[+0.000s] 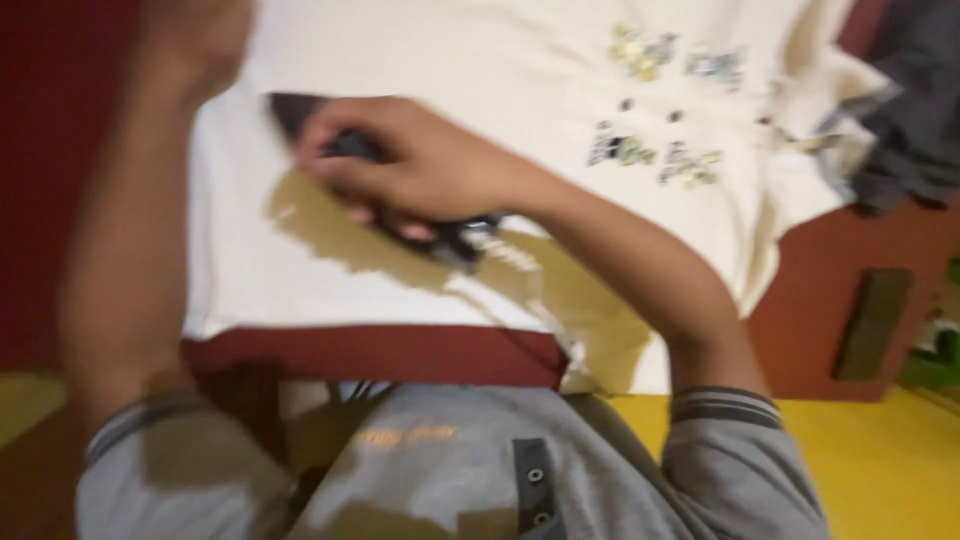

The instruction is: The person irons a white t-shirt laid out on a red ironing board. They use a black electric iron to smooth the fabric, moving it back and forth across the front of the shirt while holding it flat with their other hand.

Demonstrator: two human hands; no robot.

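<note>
The right hand (400, 165) is curled down over a dark iron (440, 228), fingers wrapped about its handle, and it presses the iron onto a cream T-shirt (480, 70) spread flat on a dark red surface (390, 352) that serves as the ironing board. The iron sits on the lower left part of the shirt, near the hem; its long axis seems to run on a slant from upper left to lower right, though blur hides which end is the nose. The left hand (195, 40) rests at the upper left edge of the shirt, too blurred to tell whether its fingers are spread or closed. To judge by the cloth, the stretch around the iron lies smooth, while the part by the printed design (660, 100) and the bunched right edge still shows folds, so much of the pressing appears left to do. A dark garment (915, 110) lies at the far right.
</note>
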